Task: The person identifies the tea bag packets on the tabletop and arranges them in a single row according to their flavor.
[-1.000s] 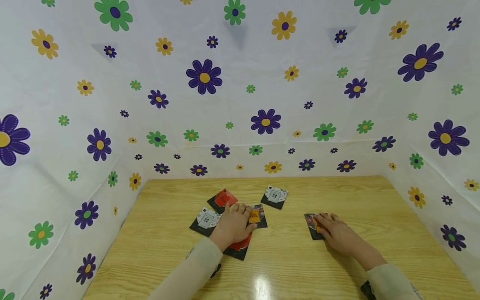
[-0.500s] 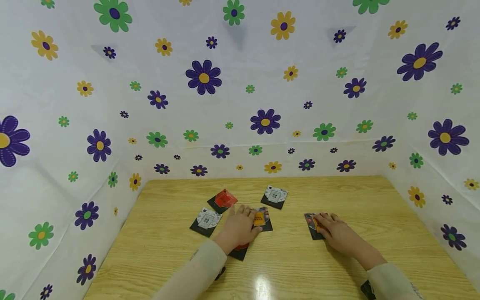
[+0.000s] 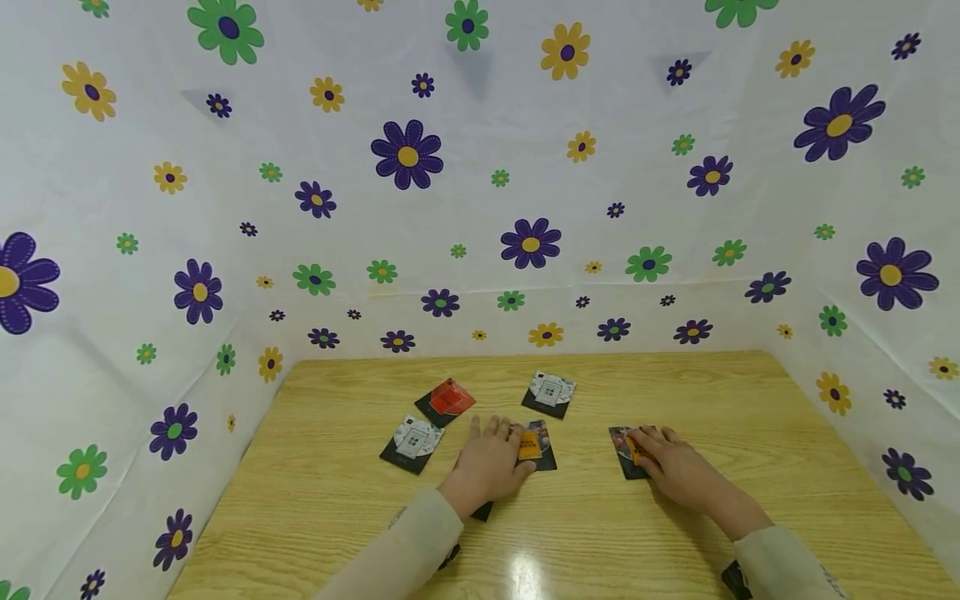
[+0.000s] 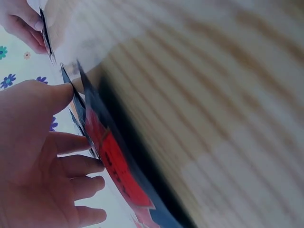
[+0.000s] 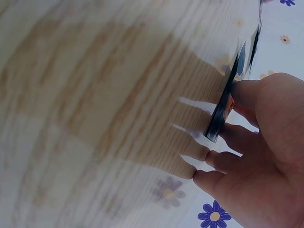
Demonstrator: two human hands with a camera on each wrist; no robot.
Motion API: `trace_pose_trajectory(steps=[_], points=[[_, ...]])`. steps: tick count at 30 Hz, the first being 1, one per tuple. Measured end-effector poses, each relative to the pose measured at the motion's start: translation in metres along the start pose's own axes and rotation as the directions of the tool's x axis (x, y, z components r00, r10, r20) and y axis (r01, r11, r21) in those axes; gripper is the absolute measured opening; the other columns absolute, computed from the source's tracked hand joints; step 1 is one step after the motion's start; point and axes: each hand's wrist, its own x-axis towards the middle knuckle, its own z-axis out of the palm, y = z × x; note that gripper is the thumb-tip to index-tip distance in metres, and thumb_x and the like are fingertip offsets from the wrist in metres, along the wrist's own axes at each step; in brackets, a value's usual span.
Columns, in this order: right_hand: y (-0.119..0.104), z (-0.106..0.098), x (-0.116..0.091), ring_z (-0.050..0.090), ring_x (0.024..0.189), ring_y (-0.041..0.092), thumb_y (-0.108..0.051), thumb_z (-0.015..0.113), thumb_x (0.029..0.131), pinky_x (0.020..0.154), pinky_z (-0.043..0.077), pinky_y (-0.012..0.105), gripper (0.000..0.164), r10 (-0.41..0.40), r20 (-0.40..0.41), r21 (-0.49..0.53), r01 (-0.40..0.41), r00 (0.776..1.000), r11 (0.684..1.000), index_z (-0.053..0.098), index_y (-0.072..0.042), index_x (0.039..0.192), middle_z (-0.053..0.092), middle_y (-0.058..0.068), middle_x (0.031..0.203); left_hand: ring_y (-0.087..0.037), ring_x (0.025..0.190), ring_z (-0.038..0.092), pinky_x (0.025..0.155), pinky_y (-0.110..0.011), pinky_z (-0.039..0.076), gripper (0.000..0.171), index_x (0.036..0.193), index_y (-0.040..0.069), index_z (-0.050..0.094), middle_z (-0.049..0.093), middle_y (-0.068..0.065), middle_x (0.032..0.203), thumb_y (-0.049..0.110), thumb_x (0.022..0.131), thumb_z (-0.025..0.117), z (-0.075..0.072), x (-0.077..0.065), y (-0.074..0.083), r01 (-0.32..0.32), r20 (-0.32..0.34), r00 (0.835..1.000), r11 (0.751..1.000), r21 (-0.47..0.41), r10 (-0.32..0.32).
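My left hand [image 3: 489, 462] lies palm down with its fingers stretched out. Its thumb and forefinger side touch a flat square packet with an orange label [image 3: 529, 446]. Under the palm is a red and black packet, of which only a dark corner [image 3: 483, 511] shows in the head view; its red face [image 4: 118, 164] is plain in the left wrist view. To the right, the fingers of my right hand [image 3: 678, 473] rest extended on another orange-labelled packet [image 3: 626, 457], partly covering it. The right wrist view shows that packet's dark edge [image 5: 219, 116] by the thumb and forefinger.
A second red packet [image 3: 446, 402] and a white and black packet [image 3: 412, 443] lie left of my left hand. Another white and black packet [image 3: 550, 393] lies further back. White cloth with printed flowers [image 3: 480, 200] walls the wooden table [image 3: 337, 500] at the back and sides.
My left hand has slid right and slightly nearer, and the orange-labelled packet has moved with it. The red packet beneath is now more covered. My right hand has stayed put.
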Motion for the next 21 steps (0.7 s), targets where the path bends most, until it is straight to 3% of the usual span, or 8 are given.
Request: trace_pose_trajectory(steps=[21], points=[[-0.002,-0.002,0.001,0.041,0.136,0.071,-0.012,0.059,0.107,0.104,0.043,0.078,0.049,0.023,0.037,0.013,-0.024,0.999,1.0,0.05,0.006,0.152,0.048,0.041,0.151,-0.029,0.158,0.038,0.129,-0.058,0.028,0.07,0.164,0.02,0.04,0.043,-0.005,0.168,0.062,0.108,0.042,0.001,-0.008,0.019,0.005,0.003,1.0,1.0,-0.013,-0.005]])
